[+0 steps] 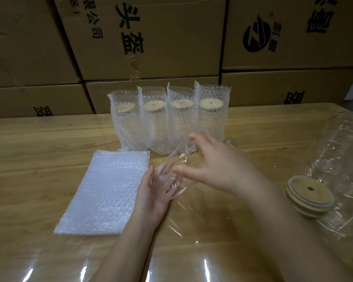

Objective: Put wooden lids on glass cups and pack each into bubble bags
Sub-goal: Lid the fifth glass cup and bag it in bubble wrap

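While brown cardboard cartons (167,37) are stacked behind the film-covered wooden table (39,143), flat white bubble bags (104,192) are piled left. Four bagged, lidded cups (171,119) are lined up behind. Clear glass cup (183,159) is held tilted mid-table, left hand (153,192) fingers curled beneath, right hand (218,167) fingertips clamped on top. Round wooden lids (310,194) are stacked right.

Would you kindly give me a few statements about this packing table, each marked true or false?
1. Four bagged cups stand in a row at the back of the table. True.
2. The glass cup held by the left hand and right hand already wears a lid. False: no lid is on it.
3. The stack of flat bubble bags lies left of the hands. True.
4. The spare wooden lids sit on the bubble bags. False: they are stacked at the right, apart from the bags.
5. Cardboard boxes stand behind the table. True.
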The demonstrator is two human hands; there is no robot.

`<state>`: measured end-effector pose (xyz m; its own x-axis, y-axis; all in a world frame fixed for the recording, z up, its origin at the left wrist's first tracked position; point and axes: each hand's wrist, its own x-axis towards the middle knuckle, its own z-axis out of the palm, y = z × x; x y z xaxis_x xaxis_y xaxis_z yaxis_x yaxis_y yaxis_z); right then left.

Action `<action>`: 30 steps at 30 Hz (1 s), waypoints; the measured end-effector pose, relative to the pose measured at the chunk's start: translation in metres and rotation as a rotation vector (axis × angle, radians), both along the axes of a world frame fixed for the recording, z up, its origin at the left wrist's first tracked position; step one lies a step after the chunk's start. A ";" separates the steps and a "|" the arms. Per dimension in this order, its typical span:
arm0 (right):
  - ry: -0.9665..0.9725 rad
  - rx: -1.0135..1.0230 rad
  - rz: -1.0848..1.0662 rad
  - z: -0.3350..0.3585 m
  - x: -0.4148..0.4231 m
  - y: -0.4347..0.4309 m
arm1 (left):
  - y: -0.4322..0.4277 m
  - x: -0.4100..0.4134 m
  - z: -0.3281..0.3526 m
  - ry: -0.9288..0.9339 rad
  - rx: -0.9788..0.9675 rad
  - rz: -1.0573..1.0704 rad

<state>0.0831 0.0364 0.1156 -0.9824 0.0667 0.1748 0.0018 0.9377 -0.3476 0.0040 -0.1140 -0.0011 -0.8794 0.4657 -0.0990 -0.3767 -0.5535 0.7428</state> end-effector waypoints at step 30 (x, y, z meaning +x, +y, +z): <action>0.014 -0.229 0.309 0.015 0.011 0.009 | 0.002 0.016 0.023 0.062 0.003 0.239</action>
